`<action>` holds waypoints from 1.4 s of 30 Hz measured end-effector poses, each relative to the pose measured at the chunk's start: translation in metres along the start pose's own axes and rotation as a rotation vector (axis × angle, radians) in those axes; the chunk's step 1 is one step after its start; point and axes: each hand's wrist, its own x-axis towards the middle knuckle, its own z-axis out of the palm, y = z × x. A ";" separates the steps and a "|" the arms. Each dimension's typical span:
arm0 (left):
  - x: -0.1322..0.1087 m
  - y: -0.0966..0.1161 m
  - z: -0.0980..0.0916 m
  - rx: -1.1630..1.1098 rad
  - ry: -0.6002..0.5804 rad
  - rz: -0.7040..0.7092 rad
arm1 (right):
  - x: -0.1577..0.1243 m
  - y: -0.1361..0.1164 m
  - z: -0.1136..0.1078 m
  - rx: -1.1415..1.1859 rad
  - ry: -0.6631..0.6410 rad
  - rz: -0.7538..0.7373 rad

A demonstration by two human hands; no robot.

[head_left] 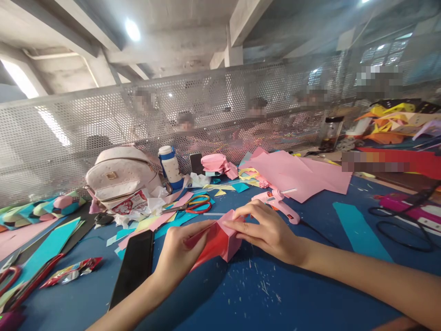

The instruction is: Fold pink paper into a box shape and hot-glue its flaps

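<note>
Over the blue table, a folded pink and red paper piece (215, 243) is held between both hands. My left hand (182, 248) pinches its left side, with the thumb pressed to the paper. At the upper right edge, my right hand (263, 227) grips the same piece between closed fingers. Just behind my right hand lies a pink glue gun (280, 207) with a dark cord. A black phone (132, 266) rests left of the paper, partly behind my left wrist. Scissors with red and yellow handles (193, 204) lie on paper scraps beyond my left hand.
A pale backpack (120, 172) and a bottle (170, 166) stand at the back left, before a perforated metal screen (206, 96). Pink sheets (299, 172) lie behind the glue gun, a blue strip (360, 230) at right. Red-handled scissors (37, 276) and a wrapper (74, 271) are at left.
</note>
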 end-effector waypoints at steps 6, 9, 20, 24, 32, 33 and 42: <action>0.000 0.002 -0.001 0.019 -0.016 0.035 | 0.003 -0.004 -0.004 -0.021 -0.051 -0.035; 0.000 0.002 -0.001 0.038 -0.011 0.047 | 0.003 -0.001 -0.005 -0.029 -0.065 -0.059; -0.004 0.000 0.000 0.062 0.019 0.123 | 0.000 0.000 -0.005 -0.012 -0.074 -0.085; -0.003 0.000 0.001 0.061 0.033 0.162 | -0.001 0.000 -0.004 -0.020 -0.071 -0.091; -0.003 0.002 0.001 0.074 0.034 0.213 | 0.000 0.000 -0.004 -0.042 -0.070 -0.097; -0.004 0.002 0.001 0.074 0.037 0.220 | 0.000 0.000 -0.004 -0.043 -0.067 -0.098; -0.003 0.002 0.000 0.091 0.043 0.247 | 0.000 0.000 -0.004 -0.055 -0.033 -0.104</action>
